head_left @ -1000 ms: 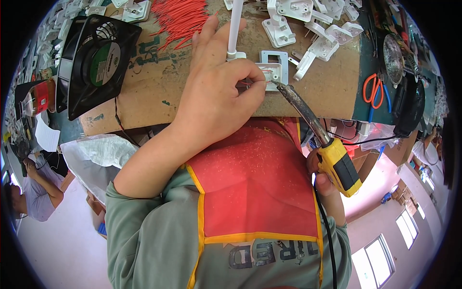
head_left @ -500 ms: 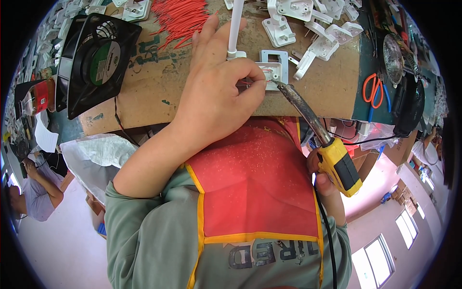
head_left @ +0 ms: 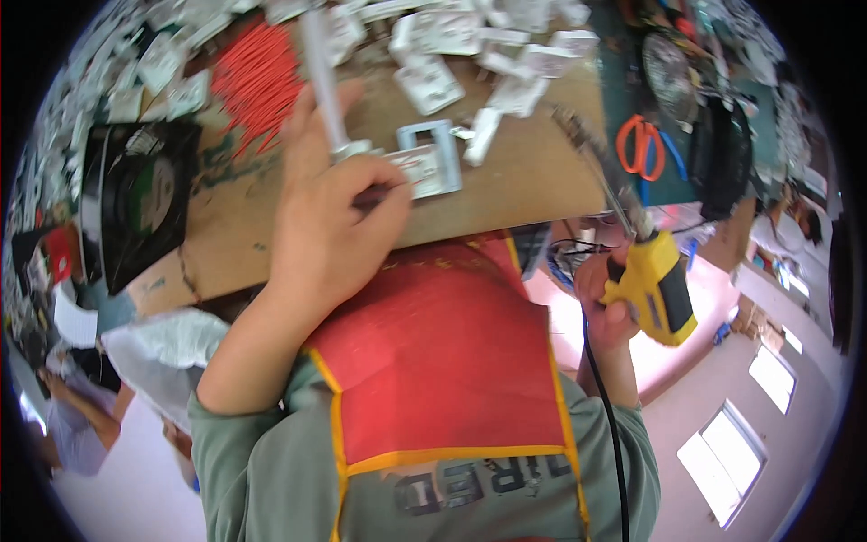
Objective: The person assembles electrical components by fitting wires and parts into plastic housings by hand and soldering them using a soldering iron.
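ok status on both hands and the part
Left hand pressing white part on board. Right hand gripping yellow tool, tip off part. Nothing between.

I see brown workbench [head_left: 533, 181] | red wires [head_left: 253, 81] far-left | black fan [head_left: 135, 203] left edge | white parts [head_left: 488, 45] far edge | orange scissors [head_left: 641, 149] right
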Motion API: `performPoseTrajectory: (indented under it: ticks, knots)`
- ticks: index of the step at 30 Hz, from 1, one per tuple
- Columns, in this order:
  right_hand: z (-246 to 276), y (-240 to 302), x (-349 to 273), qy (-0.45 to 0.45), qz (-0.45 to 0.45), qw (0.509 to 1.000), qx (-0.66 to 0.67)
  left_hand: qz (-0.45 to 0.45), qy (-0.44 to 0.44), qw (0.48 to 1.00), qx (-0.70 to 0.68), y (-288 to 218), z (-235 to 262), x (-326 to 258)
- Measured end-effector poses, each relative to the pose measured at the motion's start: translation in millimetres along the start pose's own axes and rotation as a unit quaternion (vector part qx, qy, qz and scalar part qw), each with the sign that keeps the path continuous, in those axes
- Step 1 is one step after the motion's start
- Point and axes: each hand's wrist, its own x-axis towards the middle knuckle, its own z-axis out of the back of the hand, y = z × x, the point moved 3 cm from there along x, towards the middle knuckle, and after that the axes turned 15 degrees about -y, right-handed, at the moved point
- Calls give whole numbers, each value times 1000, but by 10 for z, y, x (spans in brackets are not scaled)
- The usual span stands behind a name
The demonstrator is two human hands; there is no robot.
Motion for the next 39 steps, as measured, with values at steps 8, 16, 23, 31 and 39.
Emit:
performPoseTrajectory:
  ticks: [8, 16, 23, 31, 39]
  knots:
    - [606, 294, 844, -295, 154, 940, -76, 12, 6, 1000, -22, 18, 28, -9]
    - [431, 48, 938, -204, 17, 977, 64, 36, -6, 998, -46, 27, 28, -16]
    - [-31, -169, 795, -34, -47, 990, 130, 37, 12, 999, -26, 33, 10, -7]
    - [-106, -296, 817, -50, -53, 985, 157, 29, 12, 999, -22, 27, 39, 3]
    - [-82, -332, 826, -36, -43, 981, 186, 8, 49, 999, 20, -41, 148, 101]
